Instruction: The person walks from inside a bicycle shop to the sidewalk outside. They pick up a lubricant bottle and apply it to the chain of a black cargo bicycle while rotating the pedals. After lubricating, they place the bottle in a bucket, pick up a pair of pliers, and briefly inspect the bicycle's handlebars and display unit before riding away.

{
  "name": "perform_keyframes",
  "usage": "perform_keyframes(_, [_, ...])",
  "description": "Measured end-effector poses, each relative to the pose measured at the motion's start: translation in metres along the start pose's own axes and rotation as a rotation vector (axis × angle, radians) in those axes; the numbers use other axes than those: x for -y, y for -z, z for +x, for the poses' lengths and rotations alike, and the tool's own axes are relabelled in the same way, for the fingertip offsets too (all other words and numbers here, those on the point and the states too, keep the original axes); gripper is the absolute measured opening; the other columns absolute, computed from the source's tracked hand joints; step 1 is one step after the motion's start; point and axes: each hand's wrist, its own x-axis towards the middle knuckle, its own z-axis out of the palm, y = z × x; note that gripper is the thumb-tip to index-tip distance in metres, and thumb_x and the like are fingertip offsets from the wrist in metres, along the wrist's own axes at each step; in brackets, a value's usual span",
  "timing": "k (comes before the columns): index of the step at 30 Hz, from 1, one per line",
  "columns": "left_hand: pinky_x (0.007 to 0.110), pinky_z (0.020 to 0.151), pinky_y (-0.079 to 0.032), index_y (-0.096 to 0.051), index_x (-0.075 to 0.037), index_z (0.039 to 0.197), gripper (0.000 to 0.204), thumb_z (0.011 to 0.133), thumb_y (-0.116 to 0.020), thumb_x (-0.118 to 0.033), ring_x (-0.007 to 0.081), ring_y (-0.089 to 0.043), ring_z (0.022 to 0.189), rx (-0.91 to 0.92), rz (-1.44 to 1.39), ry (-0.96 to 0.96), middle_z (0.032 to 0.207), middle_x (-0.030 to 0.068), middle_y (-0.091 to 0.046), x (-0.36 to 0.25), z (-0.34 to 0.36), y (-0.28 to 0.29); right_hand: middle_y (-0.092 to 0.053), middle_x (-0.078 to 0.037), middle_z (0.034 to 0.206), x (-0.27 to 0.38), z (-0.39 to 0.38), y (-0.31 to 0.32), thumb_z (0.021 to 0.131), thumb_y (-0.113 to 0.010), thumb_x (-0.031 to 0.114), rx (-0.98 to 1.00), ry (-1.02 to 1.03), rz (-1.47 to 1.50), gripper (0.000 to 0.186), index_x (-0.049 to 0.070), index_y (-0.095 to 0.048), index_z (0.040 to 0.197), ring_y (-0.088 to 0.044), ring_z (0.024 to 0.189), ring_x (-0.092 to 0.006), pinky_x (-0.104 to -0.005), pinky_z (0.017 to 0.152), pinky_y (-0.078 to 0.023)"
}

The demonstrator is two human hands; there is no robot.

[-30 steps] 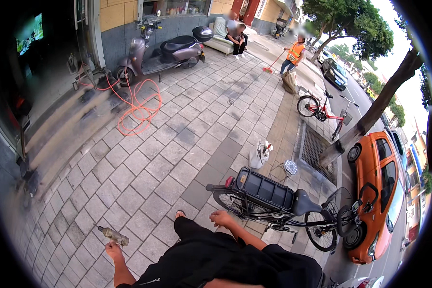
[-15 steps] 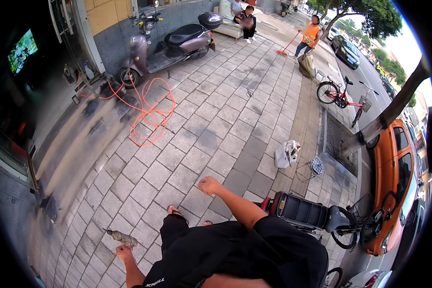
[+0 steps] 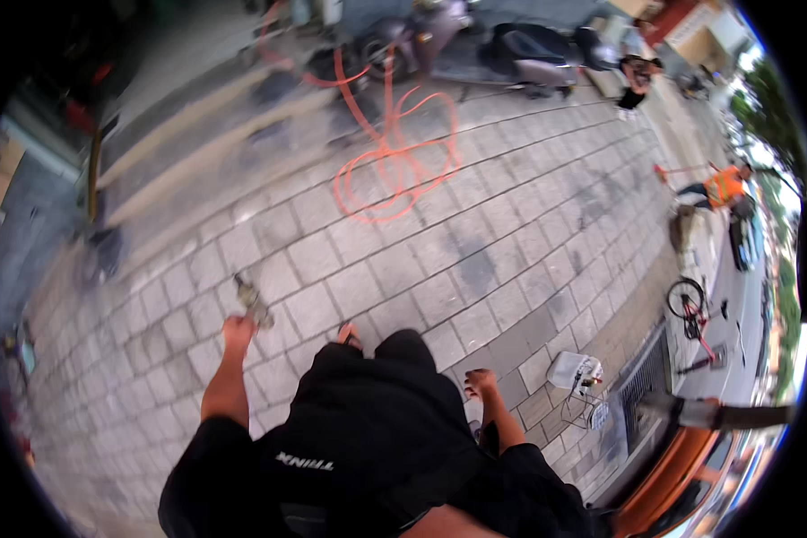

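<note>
While standing on grey paving (image 3: 403, 269), clasping a drab tool (image 3: 255, 303) by its near end in left hand (image 3: 238, 332). Holding it out ahead and to the left, clear of black clothing (image 3: 359, 403), and pointing its narrow dark end forward and slightly leftward. Blurring too much to show finer detail of the grip. Hanging right hand (image 3: 481, 386) just beside the clothing, looking partly curled; being unable to tell whether pressed together or spread. Noting a white container (image 3: 569, 368) nearest that hand yet well apart, and standing just beside it a wire-legged stool (image 3: 598, 414). Seeing an orange hose (image 3: 391, 154) lying in loose loops ahead, running toward a parked scooter (image 3: 527, 45). Observing, farther off to the right, a person in an orange vest (image 3: 724, 186) with a red broom (image 3: 686, 169). Recording also a red bicycle (image 3: 696, 323) and, lower right, part of an orange car (image 3: 672, 484) near a tree trunk (image 3: 735, 415).
</note>
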Motion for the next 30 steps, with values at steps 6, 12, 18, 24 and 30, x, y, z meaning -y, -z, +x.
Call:
perform_keyframes(6, [0.033,0.071,-0.061,-0.064,0.002,0.094,0.021,0.097,-0.071,-0.018,0.0191,-0.07,0.076,0.038,-0.383,0.08,0.086,0.0108,-0.07,-0.064,0.153,-0.016,-0.064,-0.007,0.08,0.051,0.027,-0.022,0.095,-0.061,0.018,0.276,0.195,-0.358,0.018,0.003,-0.065,0.104,-0.055,0.053,-0.0181,-0.0357,0.046,-0.045])
perform_keyframes(12, [0.032,0.073,-0.058,-0.062,-0.001,0.093,0.018,0.097,-0.07,-0.016,0.0182,-0.068,0.077,0.094,-0.392,0.096,0.085,0.0091,-0.069,-0.172,0.242,-0.051,-0.067,-0.006,0.082,0.168,0.092,-0.045,0.095,-0.06,0.021,0.209,-0.025,-0.053,0.022,0.006,-0.067,0.109,-0.063,0.058,-0.0184,-0.033,0.048,-0.046])
perform_keyframes(18, [0.032,0.077,-0.058,-0.06,-0.005,0.09,0.016,0.099,-0.069,-0.014,0.0175,-0.068,0.08,0.122,-0.54,0.001,0.087,0.0067,-0.067,-0.322,0.342,-0.096,-0.07,-0.005,0.088,0.386,0.069,-0.04,0.096,-0.058,0.022,0.126,0.215,-0.039,0.024,0.007,-0.069,0.112,-0.065,0.062,-0.016,-0.0305,0.052,-0.047])
perform_keyframes(24, [0.031,0.078,-0.059,-0.059,-0.005,0.089,0.018,0.101,-0.068,-0.015,0.0171,-0.069,0.083,0.078,-0.727,-0.031,0.087,0.0074,-0.068,-0.468,0.493,-0.157,-0.073,-0.007,0.095,0.505,0.087,-0.047,0.1,-0.06,0.027,0.026,0.276,0.132,0.031,0.008,-0.066,0.122,-0.065,0.064,-0.0156,-0.0295,0.053,-0.049])
perform_keyframes(30, [0.031,0.078,-0.06,-0.059,-0.003,0.089,0.016,0.1,-0.068,-0.012,0.017,-0.069,0.082,-0.029,-0.767,-0.026,0.089,0.0093,-0.069,-0.573,0.693,-0.202,-0.071,-0.009,0.094,0.492,0.082,-0.083,0.096,-0.055,0.021,-0.048,-0.09,0.241,0.028,0.007,-0.066,0.117,-0.066,0.066,-0.0197,-0.0342,0.052,-0.05])
